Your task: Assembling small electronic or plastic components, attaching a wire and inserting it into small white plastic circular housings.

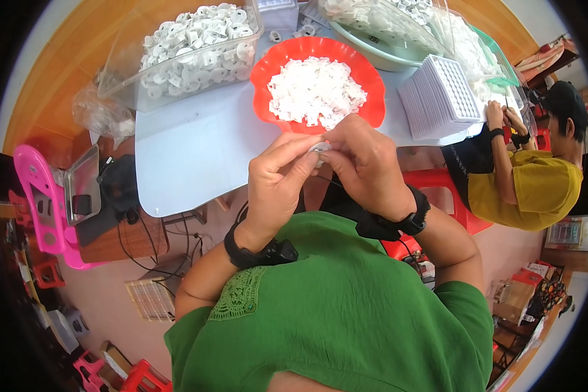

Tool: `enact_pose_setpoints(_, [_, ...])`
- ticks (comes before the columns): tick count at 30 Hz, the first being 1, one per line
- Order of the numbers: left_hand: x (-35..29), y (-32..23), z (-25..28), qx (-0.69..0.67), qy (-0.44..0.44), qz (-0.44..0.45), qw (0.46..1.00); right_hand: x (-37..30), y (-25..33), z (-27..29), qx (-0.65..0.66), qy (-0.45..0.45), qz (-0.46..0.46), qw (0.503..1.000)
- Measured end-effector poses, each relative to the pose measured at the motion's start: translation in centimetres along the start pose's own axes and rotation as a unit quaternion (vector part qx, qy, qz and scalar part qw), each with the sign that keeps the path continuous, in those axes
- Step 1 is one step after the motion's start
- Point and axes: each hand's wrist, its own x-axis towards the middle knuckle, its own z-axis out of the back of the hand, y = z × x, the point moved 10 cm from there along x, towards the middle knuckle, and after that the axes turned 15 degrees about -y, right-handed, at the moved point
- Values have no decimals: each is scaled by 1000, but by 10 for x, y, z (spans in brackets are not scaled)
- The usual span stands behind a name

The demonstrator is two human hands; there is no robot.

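Observation:
Just in front of the red scalloped bowl (262,72), both my hands meet around a small round white plastic part (320,147). My left hand (282,171) pinches it between thumb and fingers. From the other side my right hand (366,160) closes on the same part, its fingertips covering much of it. Small white pieces (317,90) are heaped inside the bowl. A clear plastic bin (127,85) at the far left holds many round white parts (199,46) that look similar. Each wrist wears a black band.
Right of the bowl stands a stack of white trays (440,98) on the pale blue table (189,150). Behind it sits a pale green basin (389,60) with bagged parts. A co-worker in a yellow shirt (526,186) works at the right. A pink chair (42,189) is at left.

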Motion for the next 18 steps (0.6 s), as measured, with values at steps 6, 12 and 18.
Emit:
enact_pose_setpoints(6, [5,-1,5,29,-27,-42,998,2,-4,-5,-8,-11,4,1000])
enact_pose_setpoints(12, [6,11,-1,16,49,70,996,-2,-35,-11,146,58,-221,963])
enact_pose_setpoints(18, [70,-2,40,20,49,145,988,14,-12,33,90,99,-185,974])
